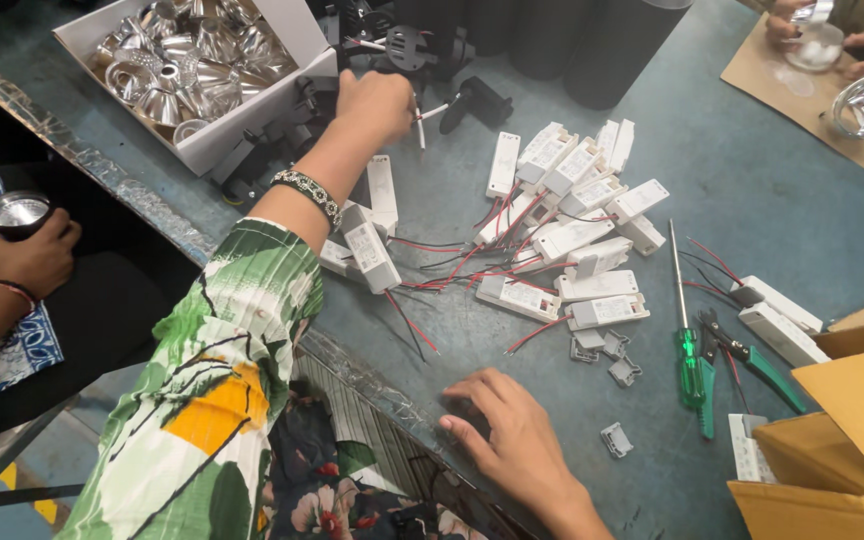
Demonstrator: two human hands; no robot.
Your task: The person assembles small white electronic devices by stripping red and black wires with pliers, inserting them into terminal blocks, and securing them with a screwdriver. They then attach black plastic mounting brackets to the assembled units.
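My left hand (pixel 377 100), in a floral sleeve with a beaded bracelet, reaches to the far side of the table. Its fingers are curled over a small part with thin white leads (pixel 420 122), at a heap of black fittings (pixel 402 45). My right hand (pixel 512 430) rests flat on the blue-grey table (pixel 752 170) near the front edge, fingers apart and holding nothing. Between the hands lies a pile of several white rectangular driver boxes (pixel 572 200) with red and black wires. Small grey clips (pixel 607 350) lie just right of my right hand.
A white box of shiny metal reflectors (pixel 182 60) stands at the far left. A green screwdriver (pixel 689 345) and green-handled pliers (pixel 757 360) lie beside open cardboard boxes (pixel 852 420). Another person's hand (pixel 32 255) holds a reflector at left; other hands (pixel 832 30) work at top right.
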